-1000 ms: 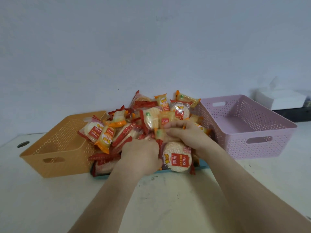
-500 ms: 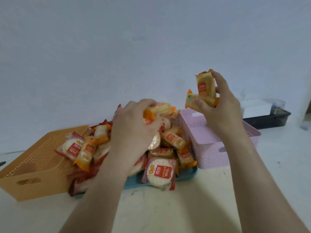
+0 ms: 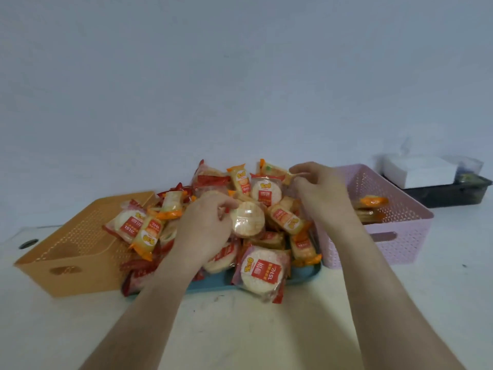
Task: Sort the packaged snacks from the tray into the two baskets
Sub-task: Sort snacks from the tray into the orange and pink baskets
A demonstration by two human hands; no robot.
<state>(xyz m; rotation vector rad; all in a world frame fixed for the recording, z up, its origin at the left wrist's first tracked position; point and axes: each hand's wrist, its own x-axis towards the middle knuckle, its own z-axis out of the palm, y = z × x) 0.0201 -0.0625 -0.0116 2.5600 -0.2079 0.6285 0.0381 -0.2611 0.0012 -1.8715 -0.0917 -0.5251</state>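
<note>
A pile of packaged snacks fills the blue tray [image 3: 302, 276] between the two baskets: round rice crackers in red-edged wrappers and oblong ones in orange-edged wrappers. My left hand [image 3: 205, 225] is in the middle of the pile, its fingers curled round a round cracker packet [image 3: 247, 220]. My right hand [image 3: 321, 194] pinches the end of an orange-edged packet [image 3: 274, 170] at the back right of the pile. The pink basket [image 3: 400, 244] on the right holds orange-edged packets [image 3: 371, 206]. The orange basket [image 3: 66, 252] on the left looks empty inside.
A round packet [image 3: 262, 273] hangs over the tray's front edge onto the white table [image 3: 266, 329]. A black tray [image 3: 448, 194] with a white tissue box [image 3: 420, 173] sits behind the pink basket. A dark hole [image 3: 28, 243] marks the table's left edge.
My right hand let the orange-edged packets go into the pink basket and came back down to the pile. My left hand lowered onto a round cracker packet.
</note>
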